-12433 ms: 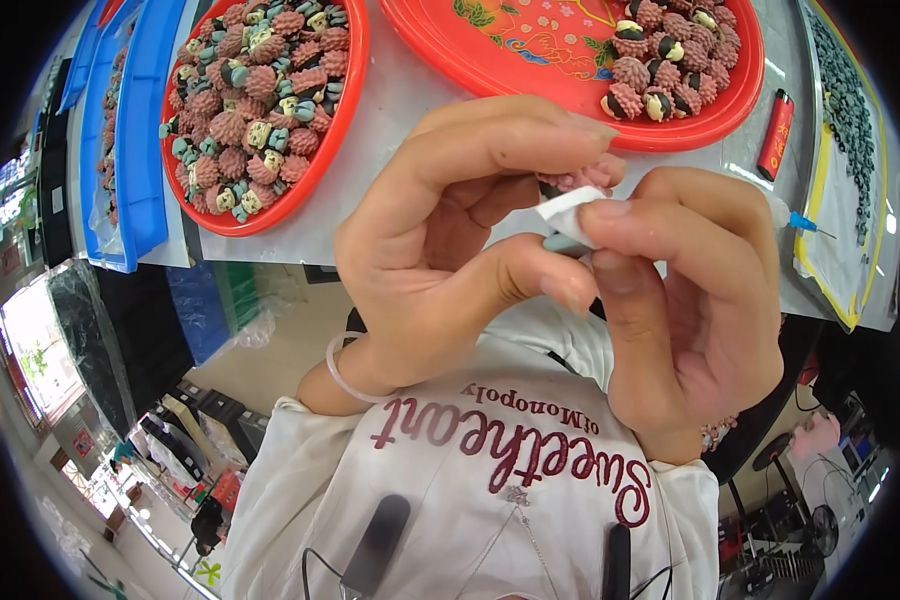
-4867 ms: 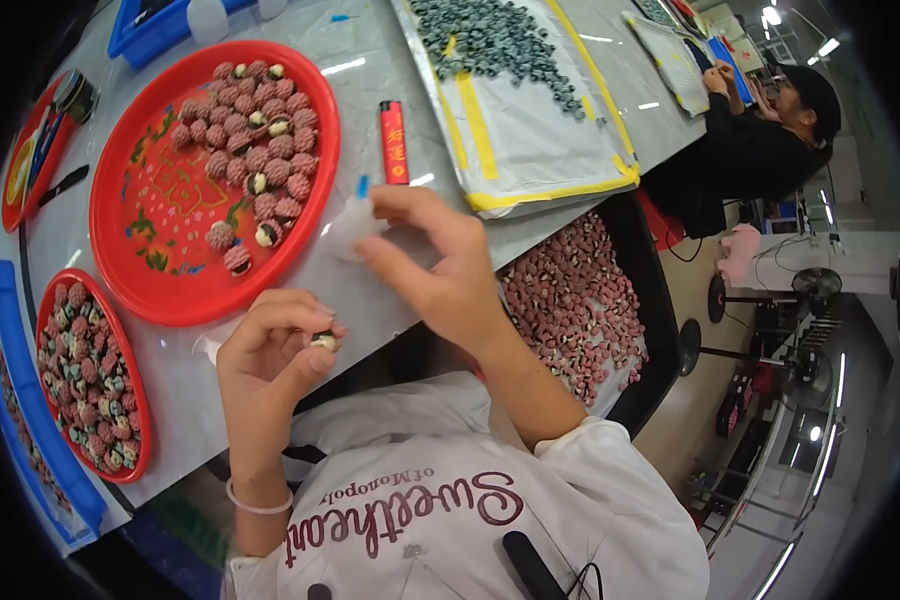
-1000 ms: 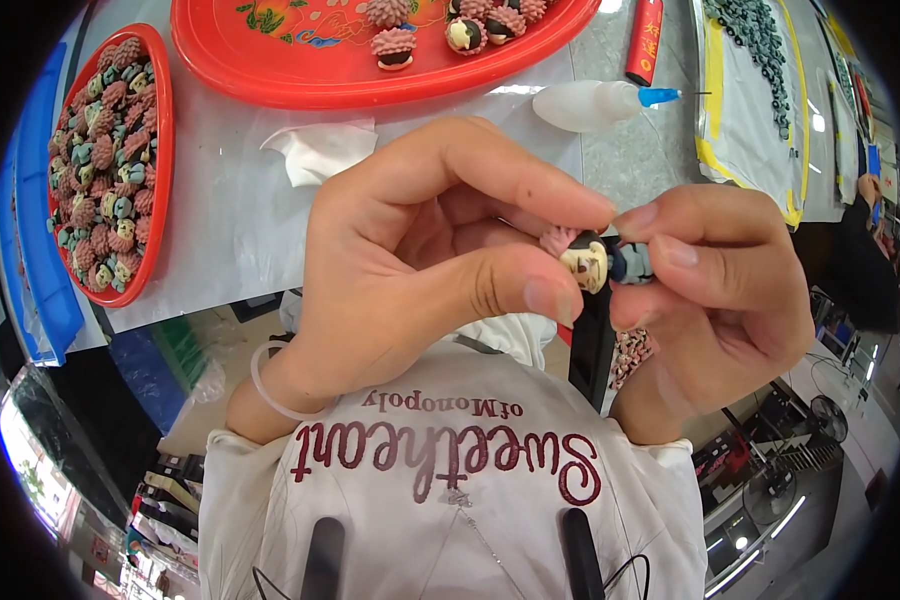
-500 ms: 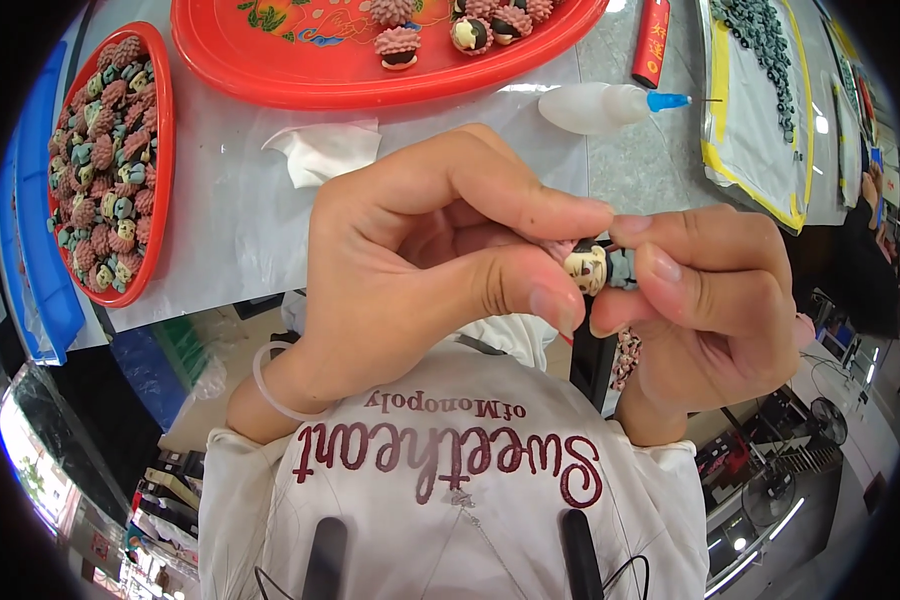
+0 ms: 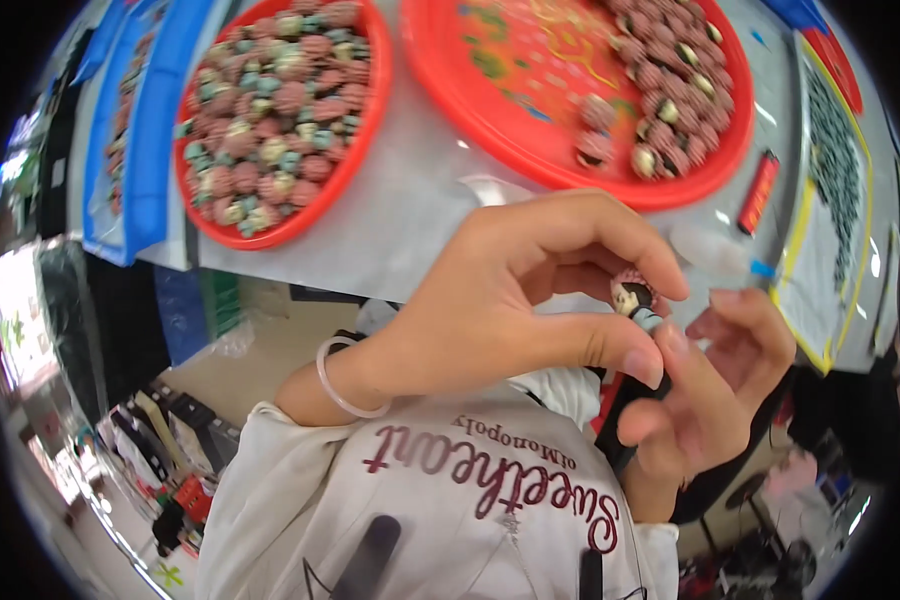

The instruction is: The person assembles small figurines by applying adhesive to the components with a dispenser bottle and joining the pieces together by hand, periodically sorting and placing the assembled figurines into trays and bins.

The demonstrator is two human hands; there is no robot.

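Note:
My left hand [image 5: 515,285] holds a small doll figurine [image 5: 630,297] between its thumb and curled fingers. The figurine has a pink ridged top, dark hair, a pale face and a blue-grey body, and it lies tilted in the grip. Close by on the right is my right hand [image 5: 710,405], its fingers and thumb apart. One of its fingertips is beside the figurine's lower end; whether it touches cannot be made out. Behind my hands, a large red tray [image 5: 490,130] bears several similar pink-topped figurines [image 5: 670,85].
A red basin [image 5: 362,135] heaped with figurines stands at left, beside blue trays [image 5: 150,205]. A blurred white squeeze bottle [image 5: 710,248] with a blue tip and a red stick-shaped object [image 5: 760,193] lie at right. Farther right, small grey-green parts [image 5: 835,165] cover a yellow-edged sheet [image 5: 808,320].
The view has swung left, bringing more of the basin and blue trays in. My right fingers have come off the figurine's body and spread; my left hand still holds it.

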